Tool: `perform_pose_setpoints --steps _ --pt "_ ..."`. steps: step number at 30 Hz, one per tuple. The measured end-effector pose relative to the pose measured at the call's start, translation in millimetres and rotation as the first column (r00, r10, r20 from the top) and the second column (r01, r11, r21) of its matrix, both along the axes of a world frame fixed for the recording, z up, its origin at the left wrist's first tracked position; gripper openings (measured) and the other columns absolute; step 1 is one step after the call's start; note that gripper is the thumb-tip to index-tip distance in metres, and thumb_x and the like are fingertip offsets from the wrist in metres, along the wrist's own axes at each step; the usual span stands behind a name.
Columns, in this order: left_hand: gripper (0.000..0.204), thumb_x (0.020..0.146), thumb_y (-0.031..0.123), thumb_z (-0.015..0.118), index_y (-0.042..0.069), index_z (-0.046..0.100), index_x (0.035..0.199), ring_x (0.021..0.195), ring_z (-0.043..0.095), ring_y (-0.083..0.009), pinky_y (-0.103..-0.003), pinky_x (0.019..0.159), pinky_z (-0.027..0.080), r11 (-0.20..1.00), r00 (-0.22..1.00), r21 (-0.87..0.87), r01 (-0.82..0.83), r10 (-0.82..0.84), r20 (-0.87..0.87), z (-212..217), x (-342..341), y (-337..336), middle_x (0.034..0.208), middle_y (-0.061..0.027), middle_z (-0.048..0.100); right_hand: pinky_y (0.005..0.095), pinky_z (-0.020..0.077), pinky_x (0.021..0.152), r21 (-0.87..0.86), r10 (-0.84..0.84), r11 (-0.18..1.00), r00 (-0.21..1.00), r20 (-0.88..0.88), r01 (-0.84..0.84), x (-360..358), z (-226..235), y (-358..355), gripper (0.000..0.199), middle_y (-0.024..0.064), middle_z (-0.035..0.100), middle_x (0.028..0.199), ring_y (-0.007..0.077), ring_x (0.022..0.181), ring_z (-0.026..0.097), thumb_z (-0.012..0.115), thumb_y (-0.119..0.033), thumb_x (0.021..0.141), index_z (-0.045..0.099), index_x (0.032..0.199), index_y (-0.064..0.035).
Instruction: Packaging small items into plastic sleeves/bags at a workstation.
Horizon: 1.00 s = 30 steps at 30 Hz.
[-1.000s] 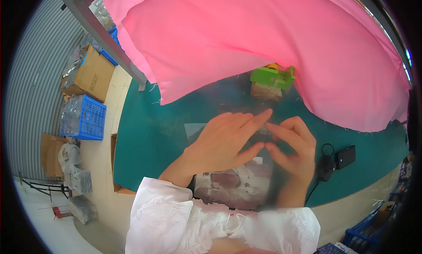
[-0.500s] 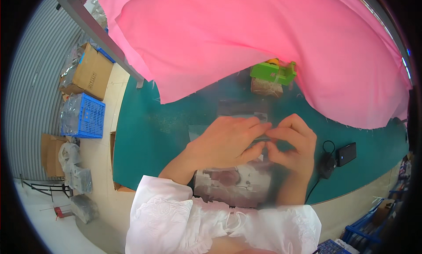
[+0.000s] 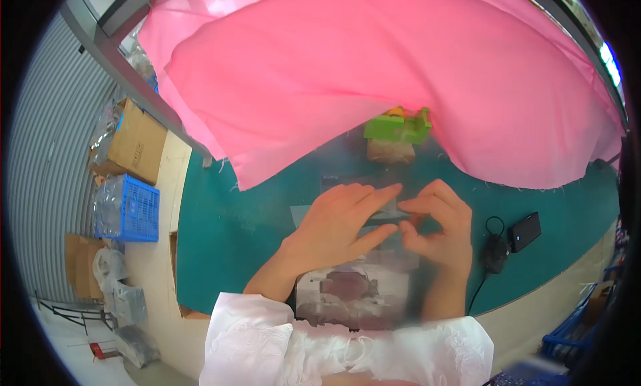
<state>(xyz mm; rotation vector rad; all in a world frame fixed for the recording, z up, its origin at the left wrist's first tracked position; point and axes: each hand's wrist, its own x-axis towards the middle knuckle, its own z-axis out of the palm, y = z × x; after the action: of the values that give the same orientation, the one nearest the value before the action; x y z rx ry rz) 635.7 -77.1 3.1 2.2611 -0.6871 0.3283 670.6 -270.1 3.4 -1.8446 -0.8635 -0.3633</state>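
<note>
While the left hand [image 3: 340,220] is spread | right hand [image 3: 441,220]: cannot tell its grip | brushing could shift the clear sheet [image 3: 302,215]

A tape dispenser [image 3: 395,130] lies behind the hands [image 3: 337,220], a device [image 3: 525,232] to their right.

Our left hand [image 3: 340,219] holds thumb [image 3: 378,237] and forefinger [image 3: 382,197] apart, its back uppermost. Our right hand [image 3: 446,226] curves inward, fingers [image 3: 446,198] bent.

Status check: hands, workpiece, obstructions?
Left hand open, thumb and forefinger apart. Right hand curled, grip unclear. Clear film beside left hand. Pink cloth beyond both hands, not covering them.
</note>
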Motion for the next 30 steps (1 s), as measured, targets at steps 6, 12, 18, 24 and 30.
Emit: perform_pose_setpoints --steps 6,12,18,24,30 --pt "0.059 0.075 0.026 0.072 0.008 0.053 0.128 0.069 0.049 -0.0224 -0.034 0.066 0.037 0.99 0.985 0.066 -0.127 0.117 0.13 5.9 2.4 -0.6 0.076 -0.0043 0.051 0.022 0.0416 0.051 0.02 -0.083 0.996 0.997 0.008 0.083 -1.6 6.1 -9.5 0.033 0.0058 0.053 0.074 0.0116 0.055 0.056 0.065 0.004 0.053 0.067 0.085 -0.003" --pt "0.062 0.075 0.028 0.072 0.007 0.052 0.13 0.071 0.049 -0.0225 -0.034 0.065 0.037 0.988 0.985 0.098 -0.121 0.108 0.133 3.0 3.9 2.7 0.08 -0.0055 0.05 0.0255 0.0397 0.056 -0.05 0.022 0.998 0.999 -0.028 -0.023 3.7 10.6 -8.3 0.041 0.0042 0.049 0.074 0.0133 0.059 0.054 0.071 0.0 0.057 0.068 0.097 -0.0052" --pt "0.062 0.077 0.029 0.071 0.007 0.051 0.131 0.071 0.049 -0.0232 -0.034 0.065 0.038 0.982 0.975 0.13 -0.139 0.113 0.189 2.6 7.2 4.1 0.083 -0.0059 0.052 0.0268 0.0381 0.057 -0.096 0.014 0.995 0.996 -0.092 -0.023 3.8 7.7 -3.2 0.044 0.0045 0.047 0.072 0.0143 0.062 0.052 0.075 -0.006 0.063 0.068 0.106 -0.0065" --pt "0.057 0.079 0.028 0.069 0.006 0.052 0.129 0.072 0.054 -0.026 -0.036 0.062 0.043 0.981 0.982 0.141 -0.135 0.113 0.15 -0.5 5.8 2.1 0.083 -0.0081 0.054 0.0261 0.0414 0.051 -0.136 0.031 0.99 0.998 -0.051 -0.037 8.2 3.7 -7.1 0.04 0.0043 0.048 0.078 0.0123 0.058 0.051 0.077 -0.008 0.07 0.066 0.108 -0.0076" --pt "0.045 0.081 0.024 0.066 0.006 0.056 0.121 0.068 0.056 -0.027 -0.037 0.058 0.044 0.981 0.994 0.161 -0.106 0.1 0.05 -2.3 3.4 -0.6 0.081 -0.0087 0.053 0.028 0.0442 0.053 -0.213 0.031 0.976 0.999 -0.02 -0.035 10.7 1.8 -10.0 0.031 0.0051 0.049 0.079 0.0156 0.06 0.053 0.076 -0.01 0.072 0.066 0.101 -0.0056"
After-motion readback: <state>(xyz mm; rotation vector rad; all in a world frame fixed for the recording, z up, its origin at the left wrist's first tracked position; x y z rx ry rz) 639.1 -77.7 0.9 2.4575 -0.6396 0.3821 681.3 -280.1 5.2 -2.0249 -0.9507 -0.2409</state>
